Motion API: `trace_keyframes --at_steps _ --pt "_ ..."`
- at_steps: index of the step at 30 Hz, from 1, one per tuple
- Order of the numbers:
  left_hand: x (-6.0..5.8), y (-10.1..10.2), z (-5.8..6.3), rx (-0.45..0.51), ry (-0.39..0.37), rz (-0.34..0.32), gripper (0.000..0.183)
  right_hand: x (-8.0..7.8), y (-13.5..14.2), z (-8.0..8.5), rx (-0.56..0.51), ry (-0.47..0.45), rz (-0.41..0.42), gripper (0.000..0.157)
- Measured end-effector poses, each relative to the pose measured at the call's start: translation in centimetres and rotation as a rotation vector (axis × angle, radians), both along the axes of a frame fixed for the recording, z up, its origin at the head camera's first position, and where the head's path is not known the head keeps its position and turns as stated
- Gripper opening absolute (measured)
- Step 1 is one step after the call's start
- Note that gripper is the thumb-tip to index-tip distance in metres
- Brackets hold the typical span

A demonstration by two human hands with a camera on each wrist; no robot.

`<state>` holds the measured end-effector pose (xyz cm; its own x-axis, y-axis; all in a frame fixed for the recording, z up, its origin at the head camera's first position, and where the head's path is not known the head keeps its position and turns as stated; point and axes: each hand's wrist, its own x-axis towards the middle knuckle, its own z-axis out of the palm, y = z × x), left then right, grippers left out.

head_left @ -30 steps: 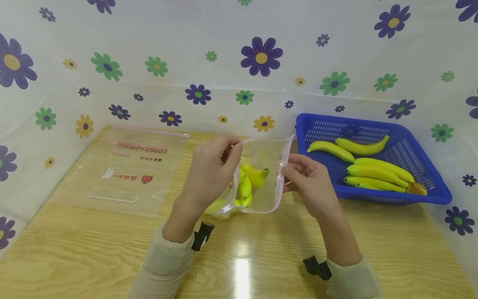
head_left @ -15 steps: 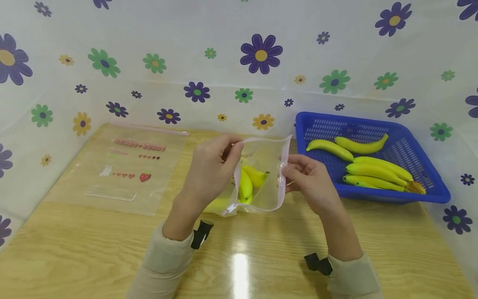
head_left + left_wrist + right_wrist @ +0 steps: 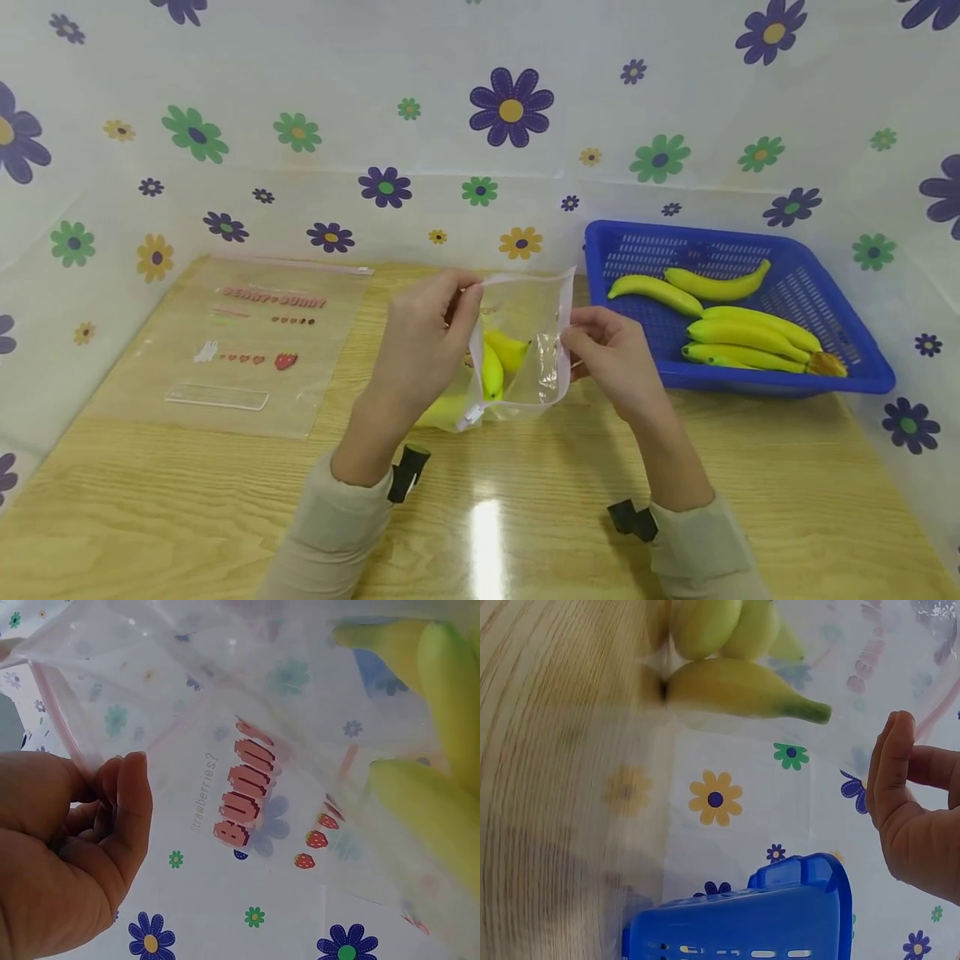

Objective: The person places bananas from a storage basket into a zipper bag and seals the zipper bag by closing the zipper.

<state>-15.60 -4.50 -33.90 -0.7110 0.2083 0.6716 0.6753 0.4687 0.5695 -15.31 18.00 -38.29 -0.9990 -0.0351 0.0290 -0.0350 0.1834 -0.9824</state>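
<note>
Left hand (image 3: 423, 333): fingers pinching clear, pink-rimmed plastic bag (image 3: 546, 367)
Right hand (image 3: 617, 354): fingers pinching opposite rim (image 3: 564, 333)
Bag: gaping; even tension should be helping

Has the open bag (image 3: 536, 308) on the table (image 3: 562, 500), with several bananas (image 3: 491, 375) down inside it, toward its left. Has the left hand (image 3: 427, 342) on the left of the open bag's rim, the right hand (image 3: 615, 354) on its right, the slider (image 3: 472, 414) at its front-left corner. Farther left of the open bag, has the flat bag (image 3: 232, 346) lying on the table. Right of the open bag and near it, has the basket (image 3: 697, 232), with two single bananas (image 3: 656, 294) inside and a bunch (image 3: 753, 337) in front of them. Behind the open bag, has the cloth (image 3: 337, 83).
</note>
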Motion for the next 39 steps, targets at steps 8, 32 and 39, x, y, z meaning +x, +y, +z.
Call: trace_keyframes --at_steps 8,32,39 --pt "-0.3 -0.1 0.0 -0.016 -0.011 0.039 0.015 -0.3 0.3 0.0 0.031 0.005 0.035 0.027" --pt "-1.1 -0.1 -0.3 0.000 -0.009 0.038 0.014 -10.3 13.4 1.4 1.099 -0.231 0.032 0.038" --pt "-0.9 0.1 -0.8 0.021 -0.021 0.033 0.015 -11.2 15.0 -1.1 1.194 -0.311 0.022 0.032"
